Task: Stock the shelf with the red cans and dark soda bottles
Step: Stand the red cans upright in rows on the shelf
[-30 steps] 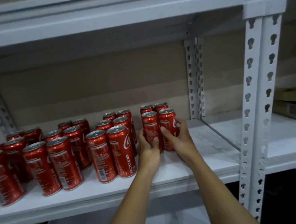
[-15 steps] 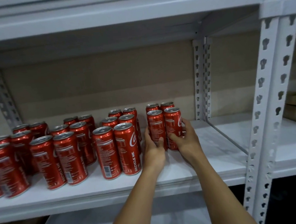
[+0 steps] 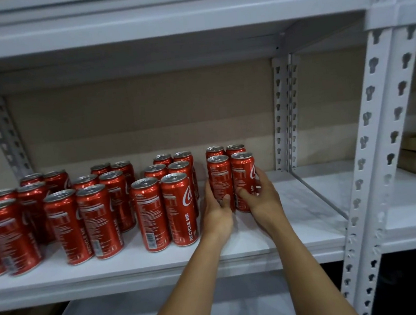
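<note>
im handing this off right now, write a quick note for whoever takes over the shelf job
Left hand: grips the left front can of the rightmost group.
Right hand: grips the right front can beside it. Both cans stand upright on the shelf, right in front of two more cans.
Done: red cans stand in paired rows across the left and middle of the shelf, nearest row just left of the hands.
Left: let go of these two, fill the bare shelf to the right. No dark soda bottles in view, so none stocked here yet.
</note>
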